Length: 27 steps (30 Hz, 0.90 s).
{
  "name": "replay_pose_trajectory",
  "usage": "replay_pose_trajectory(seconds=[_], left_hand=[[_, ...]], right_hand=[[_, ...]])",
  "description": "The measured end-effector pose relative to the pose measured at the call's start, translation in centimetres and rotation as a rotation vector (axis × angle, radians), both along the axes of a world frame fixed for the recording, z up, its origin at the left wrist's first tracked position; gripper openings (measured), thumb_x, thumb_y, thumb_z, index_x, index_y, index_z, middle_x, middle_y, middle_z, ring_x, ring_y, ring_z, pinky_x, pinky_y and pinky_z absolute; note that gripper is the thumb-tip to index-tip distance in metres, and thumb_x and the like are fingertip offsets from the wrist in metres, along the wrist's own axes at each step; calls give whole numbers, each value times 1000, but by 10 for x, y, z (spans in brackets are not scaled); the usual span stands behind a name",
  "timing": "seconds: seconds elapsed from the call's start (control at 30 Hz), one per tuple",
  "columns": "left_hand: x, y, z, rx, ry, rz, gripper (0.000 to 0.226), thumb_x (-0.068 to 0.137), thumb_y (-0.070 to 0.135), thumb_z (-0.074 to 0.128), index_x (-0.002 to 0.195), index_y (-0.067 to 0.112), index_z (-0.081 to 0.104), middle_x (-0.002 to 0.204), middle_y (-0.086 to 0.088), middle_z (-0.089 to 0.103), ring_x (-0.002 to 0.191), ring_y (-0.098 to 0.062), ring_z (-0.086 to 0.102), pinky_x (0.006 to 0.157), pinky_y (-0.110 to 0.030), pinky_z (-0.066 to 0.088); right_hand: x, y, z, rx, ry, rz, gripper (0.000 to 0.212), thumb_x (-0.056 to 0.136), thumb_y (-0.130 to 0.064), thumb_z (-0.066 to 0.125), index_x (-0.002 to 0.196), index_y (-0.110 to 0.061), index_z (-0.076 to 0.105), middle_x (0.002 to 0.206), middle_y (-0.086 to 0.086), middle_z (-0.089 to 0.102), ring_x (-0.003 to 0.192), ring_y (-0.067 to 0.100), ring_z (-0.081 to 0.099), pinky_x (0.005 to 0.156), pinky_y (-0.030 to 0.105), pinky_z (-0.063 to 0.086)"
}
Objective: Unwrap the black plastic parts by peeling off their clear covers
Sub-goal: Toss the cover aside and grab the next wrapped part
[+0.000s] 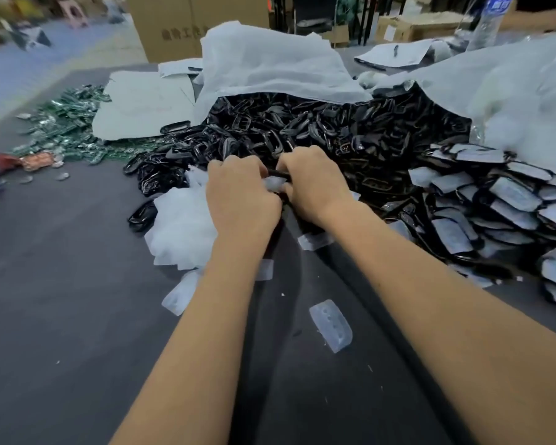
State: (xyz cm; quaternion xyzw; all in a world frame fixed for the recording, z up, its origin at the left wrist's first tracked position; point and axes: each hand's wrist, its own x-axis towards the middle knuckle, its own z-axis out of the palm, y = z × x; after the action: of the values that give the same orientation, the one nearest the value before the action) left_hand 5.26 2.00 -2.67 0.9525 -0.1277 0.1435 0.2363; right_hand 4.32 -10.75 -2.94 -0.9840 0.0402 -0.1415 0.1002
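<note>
My left hand (pixel 243 194) and right hand (pixel 312 183) meet knuckle to knuckle, fingers of both curled around one small black plastic part (pixel 278 172) and its clear plastic cover (pixel 275 184) (mostly hidden between them). Just beyond lies the heap of bare glossy black parts (pixel 270 130); still-wrapped ones (pixel 482 207) stack to my right. Peeled clear covers (pixel 182 226) pile on the dark grey surface (pixel 61 300) at my left.

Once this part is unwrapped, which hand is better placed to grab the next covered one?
Probably the right hand: the stack of black plastic parts with clear covers lies on its side. The left hand is nearer the crumpled peeled clear covers.
</note>
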Motion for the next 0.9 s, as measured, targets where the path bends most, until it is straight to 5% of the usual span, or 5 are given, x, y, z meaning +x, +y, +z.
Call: replay_pose_trajectory(seconds=[0.2,0.33,0.53,0.73,0.9], left_hand=[[-3,-7,-8,-66,-118,22,39,80,12,66,116,26,71,119,2,63,118,-28,47,92,-33,39],[-5,-14,-9,-188,-230,-211,48,76,10,84,122,19,73,119,1,65,119,-26,50,99,-29,40],[-7,-21,-12,-282,-243,-329,31,83,-2,67,107,14,79,96,-4,78,90,-25,70,82,-43,53],[-1,-15,-7,-813,-50,-118,28,101,-1,48,112,19,63,86,-5,74,63,-26,73,71,-45,63],[2,-11,0,-1115,96,-13,37,98,-6,37,120,20,53,86,-8,75,49,-21,64,54,-32,56]], right_hand=[[-21,-22,4,235,-134,-68,19,96,-31,70,109,-20,80,102,7,76,102,29,67,91,39,52],[-31,-34,0,565,-224,-115,17,87,-25,83,101,-17,81,78,-7,71,73,5,65,76,11,49],[-38,-25,-6,1200,-389,13,19,100,-23,71,97,-6,76,76,-2,76,66,8,69,64,23,52],[-38,-13,-22,212,-211,101,36,94,-20,70,130,-21,68,127,-5,68,123,22,51,102,42,41],[-38,-4,-26,248,-193,151,54,85,-12,77,135,-28,64,114,-13,68,122,15,53,110,45,30]])
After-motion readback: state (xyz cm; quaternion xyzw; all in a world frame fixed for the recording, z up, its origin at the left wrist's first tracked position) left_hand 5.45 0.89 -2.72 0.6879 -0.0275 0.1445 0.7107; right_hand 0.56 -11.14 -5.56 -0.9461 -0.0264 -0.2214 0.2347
